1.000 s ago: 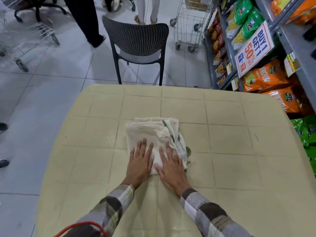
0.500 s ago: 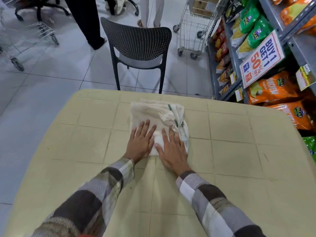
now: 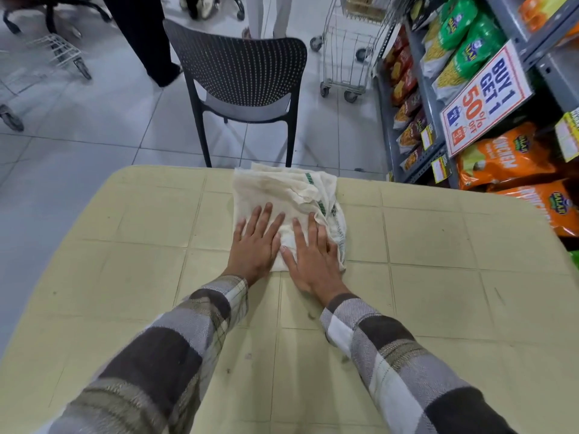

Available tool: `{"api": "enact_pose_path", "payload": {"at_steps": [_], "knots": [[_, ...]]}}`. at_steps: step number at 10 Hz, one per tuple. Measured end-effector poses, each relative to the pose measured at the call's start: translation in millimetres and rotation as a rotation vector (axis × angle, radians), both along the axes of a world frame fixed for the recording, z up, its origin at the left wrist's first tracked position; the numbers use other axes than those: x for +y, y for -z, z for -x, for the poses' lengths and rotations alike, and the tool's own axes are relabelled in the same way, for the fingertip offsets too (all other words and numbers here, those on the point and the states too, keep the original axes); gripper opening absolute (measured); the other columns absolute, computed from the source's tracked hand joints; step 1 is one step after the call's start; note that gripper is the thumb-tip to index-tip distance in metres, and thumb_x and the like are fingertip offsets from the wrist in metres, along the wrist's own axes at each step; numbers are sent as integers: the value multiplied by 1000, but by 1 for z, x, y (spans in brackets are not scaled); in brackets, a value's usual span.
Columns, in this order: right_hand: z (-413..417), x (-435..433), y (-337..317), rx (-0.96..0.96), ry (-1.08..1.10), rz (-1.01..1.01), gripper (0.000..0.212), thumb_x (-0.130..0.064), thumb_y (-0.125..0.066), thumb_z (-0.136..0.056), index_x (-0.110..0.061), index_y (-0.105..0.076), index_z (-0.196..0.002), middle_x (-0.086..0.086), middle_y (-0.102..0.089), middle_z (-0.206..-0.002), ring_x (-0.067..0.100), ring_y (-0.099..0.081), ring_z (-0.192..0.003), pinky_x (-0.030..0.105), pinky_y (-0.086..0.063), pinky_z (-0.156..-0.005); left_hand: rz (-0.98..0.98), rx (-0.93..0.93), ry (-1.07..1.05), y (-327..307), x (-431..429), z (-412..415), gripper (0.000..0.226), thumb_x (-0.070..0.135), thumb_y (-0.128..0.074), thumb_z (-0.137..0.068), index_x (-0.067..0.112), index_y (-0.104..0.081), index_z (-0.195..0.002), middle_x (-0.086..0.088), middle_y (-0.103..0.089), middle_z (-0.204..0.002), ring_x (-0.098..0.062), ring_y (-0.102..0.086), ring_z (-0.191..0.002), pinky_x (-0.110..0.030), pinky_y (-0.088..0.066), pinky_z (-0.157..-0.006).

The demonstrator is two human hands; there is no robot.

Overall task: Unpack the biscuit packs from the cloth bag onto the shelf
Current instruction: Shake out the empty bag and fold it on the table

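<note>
Bag [image 3: 282, 191] lies folded flat at far edge of table [image 3: 438, 292]. Left hand [image 3: 255, 242] and right hand [image 3: 310, 260] press on it, palms down, fingers spread, gripping nothing. Chair [image 3: 241, 76] beyond. Shelf [image 3: 426, 98] at right, full of snack packs.

A pale yellow table [image 3: 438, 308] with a grid of square lines fills the foreground. Just beyond its far edge stands a dark plastic chair [image 3: 241, 79] with a perforated back, facing away. The floor [image 3: 78, 151] is light grey tile. A wire shopping trolley [image 3: 347, 54] stands behind the chair to the right, and part of another trolley [image 3: 47, 57] sits at far left. A person's dark trouser leg [image 3: 144, 36] stands beyond the chair. A white sign [image 3: 485, 98] reads "Buy 1 Get 1 50% off". Orange snack bags [image 3: 501, 158] lie below it, green bags [image 3: 460, 36] above.
</note>
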State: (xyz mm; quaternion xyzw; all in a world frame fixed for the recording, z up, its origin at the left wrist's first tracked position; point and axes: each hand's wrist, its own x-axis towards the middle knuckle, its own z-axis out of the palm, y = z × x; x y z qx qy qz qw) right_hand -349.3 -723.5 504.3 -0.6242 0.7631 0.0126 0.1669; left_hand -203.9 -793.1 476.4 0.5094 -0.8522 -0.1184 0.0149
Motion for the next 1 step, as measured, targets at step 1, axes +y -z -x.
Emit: {"api": "enact_pose_path", "payload": {"at_steps": [1], "knots": [[1, -10, -21, -38, -29, -107, 74, -64, -22, -98, -28, 1, -158, 8, 14, -166, 29, 3, -153, 50, -11, -120, -119, -65, 29, -20, -3, 0, 55, 41, -16, -104, 33, -1, -156, 2, 9, -166, -18, 3, -153, -46, -6, -122]]}}
